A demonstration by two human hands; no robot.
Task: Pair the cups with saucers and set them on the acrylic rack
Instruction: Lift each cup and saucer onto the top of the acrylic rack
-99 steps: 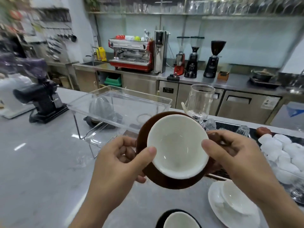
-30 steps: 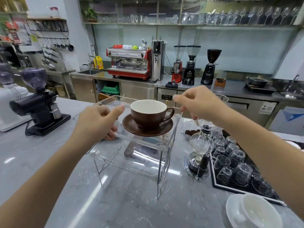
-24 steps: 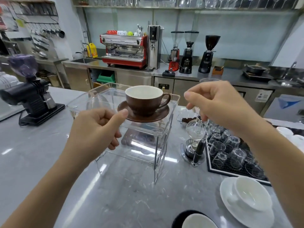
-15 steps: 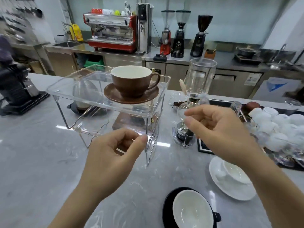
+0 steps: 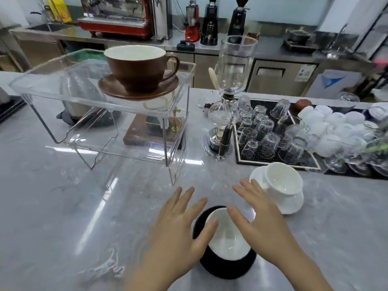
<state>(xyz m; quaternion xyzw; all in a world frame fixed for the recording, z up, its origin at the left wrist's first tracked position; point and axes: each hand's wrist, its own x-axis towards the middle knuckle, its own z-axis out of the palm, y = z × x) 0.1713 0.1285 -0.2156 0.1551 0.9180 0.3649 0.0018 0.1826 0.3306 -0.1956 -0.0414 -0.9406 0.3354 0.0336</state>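
Note:
A brown cup [image 5: 136, 68] stands on its brown saucer [image 5: 138, 91] on the top of the clear acrylic rack [image 5: 52, 91]. Near the counter's front sits a black cup with a white inside [image 5: 227, 240] on a black saucer [image 5: 226, 269]. My left hand [image 5: 180, 225] and my right hand [image 5: 260, 215] flank this cup with fingers spread and straight; my left thumb lies at its rim, and neither hand grips it. To the right, a white cup [image 5: 283, 178] rests tilted on a white saucer [image 5: 291, 203].
A glass siphon brewer [image 5: 225, 97] stands right of the rack. A black tray of upturned glasses [image 5: 270, 131] and several white cups [image 5: 329, 127] fill the right side. A wooden base with a small stand [image 5: 147, 131] sits under the rack.
Both hands let go of the brown cup and saucer on the rack, drew back towards me and came down around the black cup. The view tilted down.

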